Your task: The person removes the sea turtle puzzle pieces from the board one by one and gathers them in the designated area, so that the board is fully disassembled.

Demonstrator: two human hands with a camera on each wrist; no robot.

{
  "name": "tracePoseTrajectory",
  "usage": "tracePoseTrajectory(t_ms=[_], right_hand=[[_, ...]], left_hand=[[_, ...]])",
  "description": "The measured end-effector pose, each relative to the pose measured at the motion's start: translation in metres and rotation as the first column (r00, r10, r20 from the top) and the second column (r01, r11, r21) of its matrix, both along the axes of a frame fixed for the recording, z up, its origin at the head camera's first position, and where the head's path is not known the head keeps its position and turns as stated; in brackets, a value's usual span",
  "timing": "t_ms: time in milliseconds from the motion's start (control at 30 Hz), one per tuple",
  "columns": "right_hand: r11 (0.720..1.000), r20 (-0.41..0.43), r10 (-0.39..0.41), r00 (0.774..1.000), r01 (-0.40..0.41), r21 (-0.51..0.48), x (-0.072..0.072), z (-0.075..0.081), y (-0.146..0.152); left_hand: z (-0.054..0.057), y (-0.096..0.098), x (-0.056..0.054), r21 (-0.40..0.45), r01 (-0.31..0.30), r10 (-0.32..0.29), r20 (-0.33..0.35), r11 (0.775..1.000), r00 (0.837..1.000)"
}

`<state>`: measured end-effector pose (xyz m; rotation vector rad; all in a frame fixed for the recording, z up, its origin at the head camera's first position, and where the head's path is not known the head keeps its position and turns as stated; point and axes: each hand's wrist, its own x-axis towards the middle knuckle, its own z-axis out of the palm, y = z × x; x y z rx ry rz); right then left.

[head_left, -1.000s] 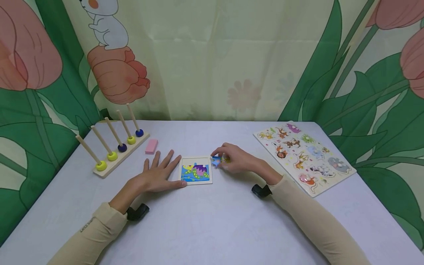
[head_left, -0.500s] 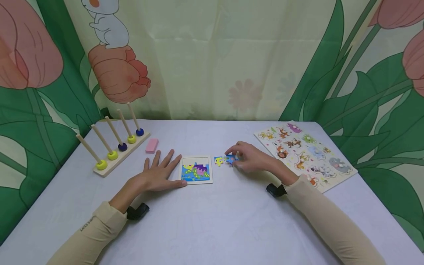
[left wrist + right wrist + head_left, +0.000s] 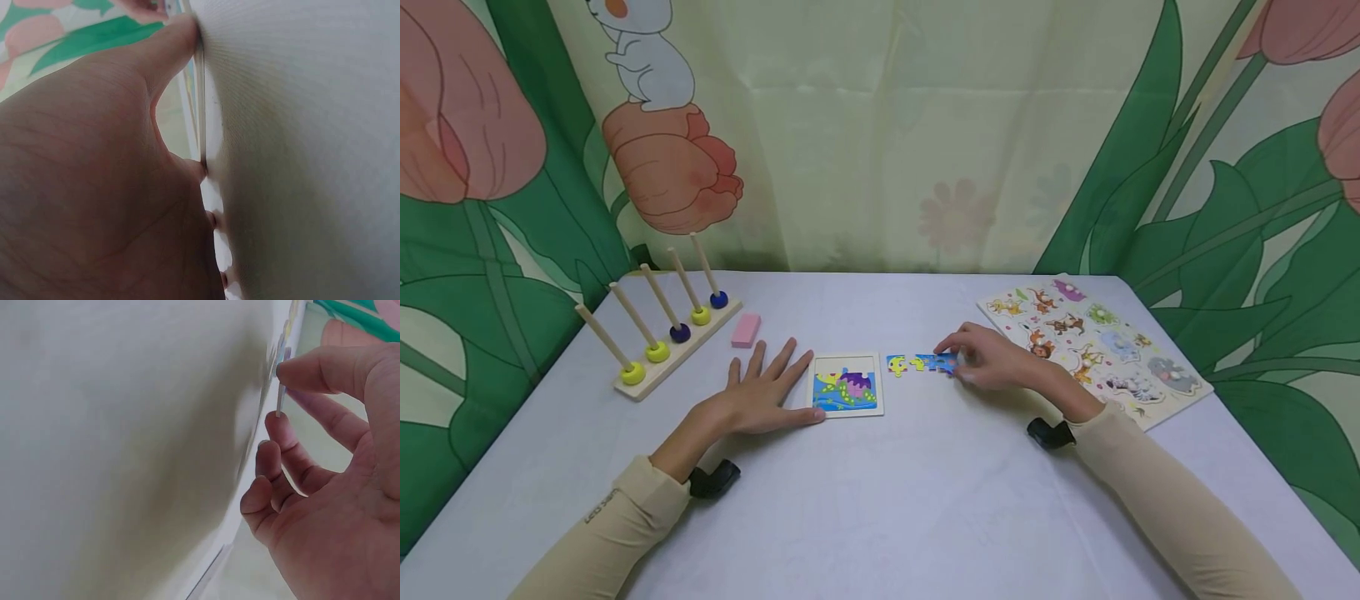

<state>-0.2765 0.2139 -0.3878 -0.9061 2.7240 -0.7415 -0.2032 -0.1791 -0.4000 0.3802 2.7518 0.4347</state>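
Right hand [image 3: 996, 358]: I see it has just shifted right, away from the puzzle frame [image 3: 847, 362], fingers pinching a blue puzzle piece [image 3: 936, 363].
Loose pieces [image 3: 897, 365]: more now show right of the frame; I judge they are being spread in a row. I can't tell whether they interlock.
Left hand [image 3: 763, 404]: fingers spread, thumb touching the frame's near left corner, probably steadying it.
Frame contents: a purple, yellow and blue picture [image 3: 853, 388], with a pale strip along the far side.
Bead stacker [image 3: 691, 343]: left, five pegs [image 3: 601, 333], one bead [image 3: 633, 374] each.
Animal puzzle board [image 3: 1172, 402]: right, bearing animal figures [image 3: 1130, 386].
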Motion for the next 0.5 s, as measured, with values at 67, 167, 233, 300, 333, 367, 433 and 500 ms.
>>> tracePoseTrajectory(t_ms=[67,167,233,300,333,367,433,500], right_hand=[[1.0,0.0,0.001,1.0,-0.001,0.007,-0.0007,-0.0007,0.0025],[1.0,0.001,-0.001,1.0,0.001,0.017,-0.0018,-0.0019,0.0055],[1.0,0.001,-0.001,1.0,0.001,0.019,-0.0019,-0.0017,0.0061],[1.0,0.003,-0.002,1.0,0.002,0.021,-0.0021,-0.0012,0.0063],[1.0,0.003,-0.001,1.0,0.001,0.022,-0.002,-0.0008,0.0063],[1.0,0.006,-0.001,1.0,0.001,0.022,-0.0021,-0.0005,0.0063],[1.0,0.017,-0.008,1.0,0.008,0.025,-0.0022,-0.0004,0.0067],[0.999,0.024,-0.015,1.0,0.014,0.03,-0.0022,-0.0007,0.0072]], left_hand=[[0.0003,0.0001,-0.0006,-0.013,0.003,-0.003,-0.002,1.0,1.0],[-0.0001,0.0003,-0.0016,-0.025,0.004,-0.004,0.0,1.0,1.0],[-0.0003,0.0003,-0.0025,-0.03,0.003,-0.003,0.0,1.0,1.0],[-0.0003,0.0002,-0.0029,-0.034,0.002,-0.002,0.001,0.999,1.0],[-0.0001,0.0002,-0.0029,-0.035,0.001,-0.001,0.0,0.999,1.0],[0.0001,0.0003,-0.0028,-0.036,0.0,0.0,0.0,0.999,1.0],[0.0009,0.0007,-0.0021,-0.037,0.001,-0.001,0.0,0.999,1.0],[0.0015,0.0009,-0.0014,-0.034,0.004,-0.004,0.0,0.999,1.0]])
